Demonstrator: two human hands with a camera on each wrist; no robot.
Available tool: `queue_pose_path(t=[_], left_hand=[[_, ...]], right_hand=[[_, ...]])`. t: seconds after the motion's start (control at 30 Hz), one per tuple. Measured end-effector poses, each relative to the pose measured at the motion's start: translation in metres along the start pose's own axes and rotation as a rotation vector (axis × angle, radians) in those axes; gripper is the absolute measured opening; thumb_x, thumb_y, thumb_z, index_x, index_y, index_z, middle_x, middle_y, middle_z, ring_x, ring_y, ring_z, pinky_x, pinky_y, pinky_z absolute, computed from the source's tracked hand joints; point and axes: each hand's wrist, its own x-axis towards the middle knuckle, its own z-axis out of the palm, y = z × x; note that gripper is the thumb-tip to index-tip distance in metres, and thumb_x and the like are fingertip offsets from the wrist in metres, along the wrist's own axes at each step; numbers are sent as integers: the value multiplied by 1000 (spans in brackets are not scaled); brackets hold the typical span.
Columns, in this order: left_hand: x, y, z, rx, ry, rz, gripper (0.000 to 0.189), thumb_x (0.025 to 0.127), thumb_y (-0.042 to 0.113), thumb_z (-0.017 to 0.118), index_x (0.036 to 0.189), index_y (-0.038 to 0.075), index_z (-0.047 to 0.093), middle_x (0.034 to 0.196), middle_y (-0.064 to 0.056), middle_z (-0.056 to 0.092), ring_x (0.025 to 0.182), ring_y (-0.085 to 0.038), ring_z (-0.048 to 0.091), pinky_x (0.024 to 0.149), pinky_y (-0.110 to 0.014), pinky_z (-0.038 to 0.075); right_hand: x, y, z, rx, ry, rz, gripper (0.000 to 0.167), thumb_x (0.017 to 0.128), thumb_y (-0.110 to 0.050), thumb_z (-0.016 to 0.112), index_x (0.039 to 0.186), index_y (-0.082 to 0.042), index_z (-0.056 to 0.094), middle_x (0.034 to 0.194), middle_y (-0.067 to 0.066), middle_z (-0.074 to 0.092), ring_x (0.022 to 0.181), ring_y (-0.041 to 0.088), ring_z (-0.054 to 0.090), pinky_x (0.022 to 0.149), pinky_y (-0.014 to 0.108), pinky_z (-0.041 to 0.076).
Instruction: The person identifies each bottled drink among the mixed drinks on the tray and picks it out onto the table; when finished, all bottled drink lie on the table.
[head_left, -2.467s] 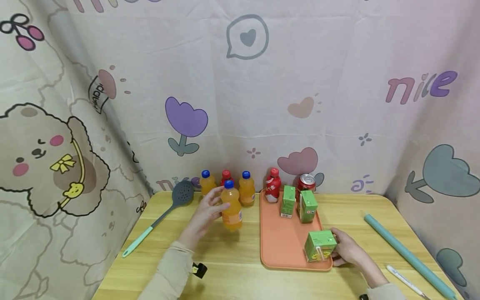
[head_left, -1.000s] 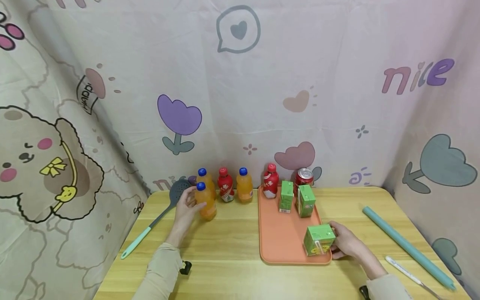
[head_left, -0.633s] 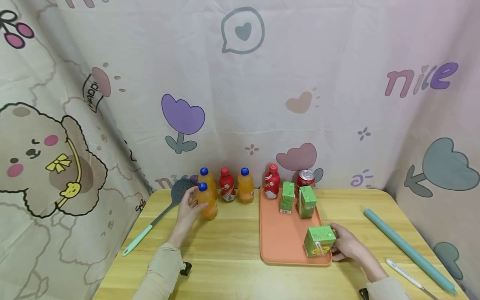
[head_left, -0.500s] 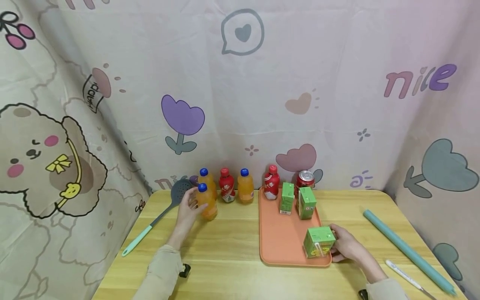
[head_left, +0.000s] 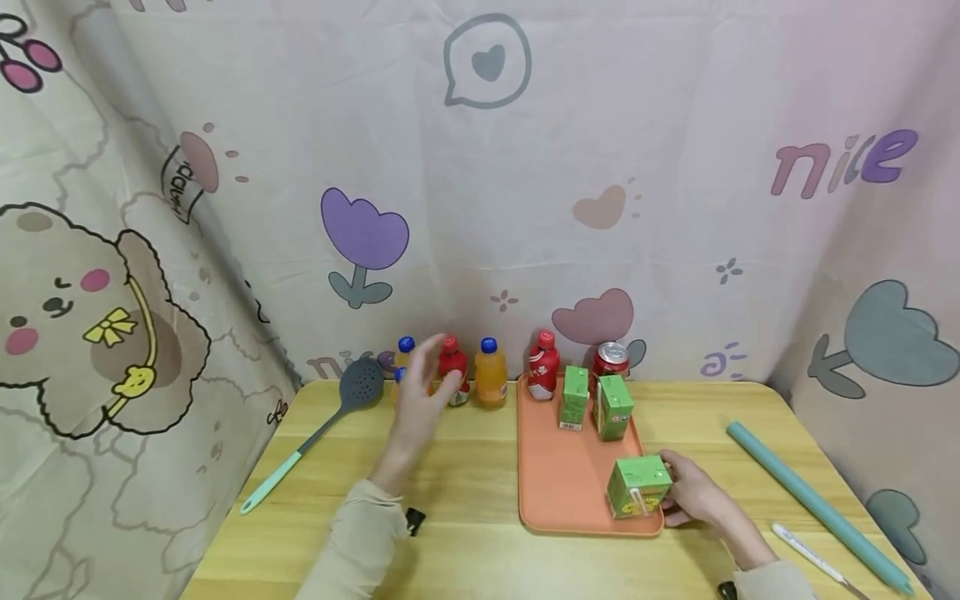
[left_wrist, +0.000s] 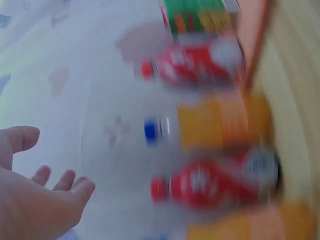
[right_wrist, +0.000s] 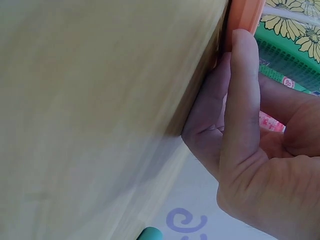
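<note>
My left hand (head_left: pixel 415 408), fingers spread and holding nothing, hovers before the bottles; its blurred shape covers most of two orange-drink bottles, whose blue caps show at its left. A red bottle (head_left: pixel 452 367) stands just beyond my fingers, and another orange-drink bottle (head_left: pixel 491 375) to the right. In the left wrist view my left hand (left_wrist: pixel 40 195) is apart from the bottles. My right hand (head_left: pixel 693 492) is at the right side of a green juice carton (head_left: pixel 637 487) on the orange tray (head_left: pixel 558 492). Its fingertip (right_wrist: pixel 243 40) touches the tray rim; whether it grips is unclear.
Two more green cartons (head_left: pixel 612 407), a red bottle (head_left: pixel 543 367) and a red can (head_left: pixel 611 360) stand at the tray's back. A slotted turner (head_left: pixel 360 385) lies left. Right of the tray are a teal roll (head_left: pixel 813 504) and a thin white-handled tool (head_left: pixel 806 550).
My left hand carried an orange-drink bottle leftward, set it in front of another one, then let go and moved right. The right hand stays by the carton and tray.
</note>
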Motion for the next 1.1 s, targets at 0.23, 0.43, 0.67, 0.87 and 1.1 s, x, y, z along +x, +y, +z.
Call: queue_pose_path(t=[0.23,0.43,0.67,0.87,1.1], left_hand=[[8,-7,66,-22,-207,-55,58,105,18,64,159,12,43,167,-12,43,157,-35,39,128,-54,35],[16,-27,104,24,-291,-148,70,105,27,64,165,13,33,174,-13,30,160,-35,32,127,-61,34],[31,-41,136,97,-245,-211,74,105,20,63,166,5,24,171,-18,31,153,-40,41,121,-62,41],[39,-50,148,150,-211,-257,71,106,20,63,165,5,27,168,-20,35,148,-40,46,121,-60,43],[45,-61,156,177,-183,-279,66,105,18,63,164,10,34,166,-18,39,145,-38,49,122,-61,41]], right_hand=[[0,2,2,4,0,-17,50,89,20,40,137,7,47,94,11,66,71,24,61,55,41,63],[0,2,4,-3,10,-13,47,90,19,43,135,6,49,91,10,65,71,24,60,55,41,62],[-1,1,4,-11,22,-3,47,90,19,43,135,5,50,92,11,65,72,24,60,55,40,62],[-1,0,5,-12,29,1,46,91,18,43,134,5,50,92,10,65,72,24,60,55,41,62],[-1,1,4,-19,16,-20,45,90,19,41,132,5,50,90,10,65,70,24,60,53,40,62]])
